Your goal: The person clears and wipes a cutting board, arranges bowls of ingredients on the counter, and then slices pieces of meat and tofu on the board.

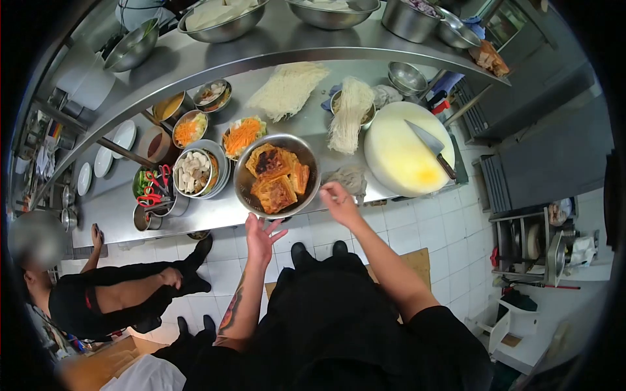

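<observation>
A steel bowl (242, 189) holding several browned, roasted-looking pieces of meat (274, 195) sits at the counter's front edge. My left hand (261, 239) is just below its near rim, palm up with fingers spread and fingertips right at the bowl. To the bowl's right, my right hand (339, 202) has its fingers loosely bent and apart, with nothing in them. A crumpled grey cloth (349, 179) lies just beyond that hand. Farther right, a cleaver (425, 138) with a dark handle rests on a thick round chopping board (391, 153).
White noodles (287, 91) lie on the counter behind the bowl; more noodles (352, 114) drape over a small bowl. Leftward are shredded carrot (243, 135), a bowl of pale chunks (193, 171) and red scissors (153, 186). A steel shelf (274, 55) spans above. Another person (111, 293) stands at left.
</observation>
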